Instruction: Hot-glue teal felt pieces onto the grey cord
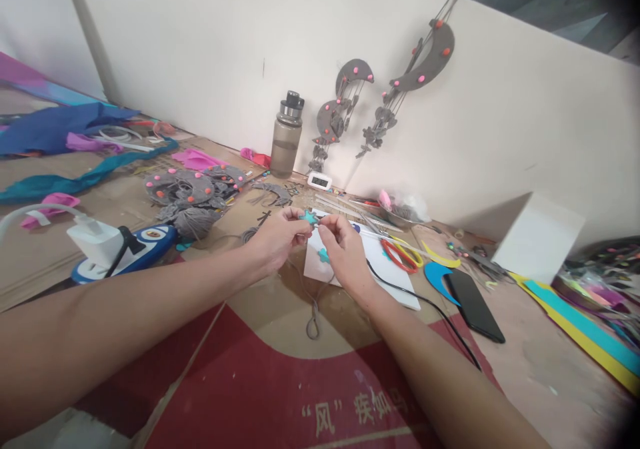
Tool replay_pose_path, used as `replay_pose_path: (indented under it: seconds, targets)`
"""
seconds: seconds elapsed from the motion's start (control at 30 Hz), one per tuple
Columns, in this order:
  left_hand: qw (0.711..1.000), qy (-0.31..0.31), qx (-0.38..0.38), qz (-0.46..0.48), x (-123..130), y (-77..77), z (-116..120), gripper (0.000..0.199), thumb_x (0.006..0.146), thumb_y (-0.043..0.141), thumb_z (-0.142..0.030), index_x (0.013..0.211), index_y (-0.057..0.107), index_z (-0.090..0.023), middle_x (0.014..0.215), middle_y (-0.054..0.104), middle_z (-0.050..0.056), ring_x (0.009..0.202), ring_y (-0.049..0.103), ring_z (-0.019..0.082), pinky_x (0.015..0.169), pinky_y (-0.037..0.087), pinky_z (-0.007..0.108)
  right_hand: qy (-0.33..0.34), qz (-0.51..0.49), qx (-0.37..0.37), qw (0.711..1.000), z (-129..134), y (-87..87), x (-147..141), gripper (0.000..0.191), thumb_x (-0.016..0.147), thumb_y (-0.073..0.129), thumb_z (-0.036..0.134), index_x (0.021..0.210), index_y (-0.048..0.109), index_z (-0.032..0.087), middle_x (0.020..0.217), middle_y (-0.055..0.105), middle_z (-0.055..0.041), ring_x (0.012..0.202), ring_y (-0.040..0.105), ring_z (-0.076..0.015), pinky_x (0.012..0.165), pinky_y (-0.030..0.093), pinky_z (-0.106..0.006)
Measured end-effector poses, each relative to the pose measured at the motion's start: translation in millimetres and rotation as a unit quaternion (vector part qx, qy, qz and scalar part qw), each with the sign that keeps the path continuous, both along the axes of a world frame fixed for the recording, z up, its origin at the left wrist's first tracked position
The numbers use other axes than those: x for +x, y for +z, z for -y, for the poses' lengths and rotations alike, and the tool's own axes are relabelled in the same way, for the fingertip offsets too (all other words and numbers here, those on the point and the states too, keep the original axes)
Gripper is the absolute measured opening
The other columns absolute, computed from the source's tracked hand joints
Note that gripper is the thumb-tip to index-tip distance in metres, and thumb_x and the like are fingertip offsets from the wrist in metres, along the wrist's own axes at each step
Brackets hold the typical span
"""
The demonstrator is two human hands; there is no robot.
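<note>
My left hand [277, 239] pinches a small teal star-shaped cutout [310, 218] between thumb and fingers, a little above the work surface. Close by its right edge, my right hand [345, 249] has thumb and forefinger pressed together; what they grip is too small to make out. A second teal star [324, 256] lies below on a white board [317, 270]. Grey cord [313, 326] hangs or lies beneath my hands and ends in a loop over the cardboard.
To the right are red scissors [400, 257], a blue crescent [441, 282] and a black phone [475, 306]. A water bottle [287, 139] stands by the wall. A power strip [150, 239] with a white charger [97, 242] and grey yarn [193, 219] lie left.
</note>
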State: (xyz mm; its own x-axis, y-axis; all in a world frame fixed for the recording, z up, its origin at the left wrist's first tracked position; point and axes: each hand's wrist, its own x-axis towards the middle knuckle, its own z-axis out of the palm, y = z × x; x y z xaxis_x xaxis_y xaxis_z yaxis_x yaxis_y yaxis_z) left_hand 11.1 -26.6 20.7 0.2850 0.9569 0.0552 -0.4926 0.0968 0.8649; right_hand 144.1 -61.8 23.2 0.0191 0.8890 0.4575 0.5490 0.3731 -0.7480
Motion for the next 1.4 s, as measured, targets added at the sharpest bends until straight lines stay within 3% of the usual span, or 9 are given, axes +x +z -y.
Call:
replay_pose_path:
  seconds: [0.13,0.27,0.53,0.73,0.97,1.4]
  targets:
    - [0.998,0.024,0.041,-0.039,-0.5,-1.9,0.4,0.024,0.055,0.064,-0.005,0.07,0.05,-0.016,0.057,0.05,-0.006,0.047,0.043,0.004,0.047,0.031,0.019,-0.015,0.0,-0.001,1.0,-1.8,-2.1,-0.6,0.016,0.081,0.049,0.032,0.087,0.057,0.019,0.071,0.055,0.002,0.061,0.043,-0.0109,0.058,0.036,-0.022]
    - [0.995,0.029,0.071,-0.063,-1.2,-3.7,1.0,0.024,0.058,0.071,-0.013,0.075,0.055,-0.016,0.062,0.056,-0.004,0.055,0.05,0.006,0.053,0.039,0.02,-0.027,-0.023,-0.001,0.999,-1.7,0.7,-0.4,0.017,0.08,0.05,0.034,0.081,0.058,0.019,0.067,0.054,0.0022,0.059,0.043,-0.0106,0.055,0.035,-0.022]
    - [0.997,-0.064,0.041,-0.008,-3.7,2.2,2.7,0.029,0.055,0.076,-0.009,0.08,0.061,-0.013,0.077,0.064,0.002,0.073,0.062,0.011,0.077,0.047,0.027,-0.053,-0.052,-0.005,0.997,-6.4,2.8,5.5,0.016,0.079,0.05,0.032,0.078,0.057,0.018,0.06,0.049,0.0043,0.054,0.041,-0.0092,0.051,0.034,-0.021]
    - [0.994,-0.045,0.056,-0.08,-5.5,-0.1,0.4,0.019,0.064,0.074,-0.023,0.075,0.064,-0.011,0.073,0.064,0.004,0.068,0.061,0.011,0.069,0.049,0.026,-0.043,-0.062,-0.015,0.997,-8.4,-0.8,5.4,0.016,0.078,0.052,0.034,0.079,0.057,0.018,0.06,0.051,0.0044,0.051,0.041,-0.0086,0.05,0.034,-0.021]
    - [0.996,-0.038,0.024,-0.08,-6.6,-0.2,-3.8,0.016,0.064,0.073,-0.021,0.067,0.06,-0.01,0.064,0.062,0.004,0.058,0.057,0.009,0.058,0.047,0.023,0.018,-0.093,-0.04,0.995,-7.2,0.0,6.4,0.021,0.08,0.05,0.038,0.084,0.059,0.019,0.069,0.055,0.0034,0.051,0.042,-0.0071,0.051,0.037,-0.021]
    - [0.985,-0.022,0.086,-0.15,-4.5,-1.3,2.6,0.013,0.065,0.071,-0.021,0.07,0.063,-0.012,0.064,0.063,0.001,0.058,0.057,0.009,0.062,0.046,0.022,-0.039,-0.066,-0.054,0.996,-7.3,1.0,4.4,0.013,0.072,0.055,0.032,0.072,0.057,0.018,0.056,0.046,0.0053,0.049,0.038,-0.0074,0.046,0.031,-0.02]
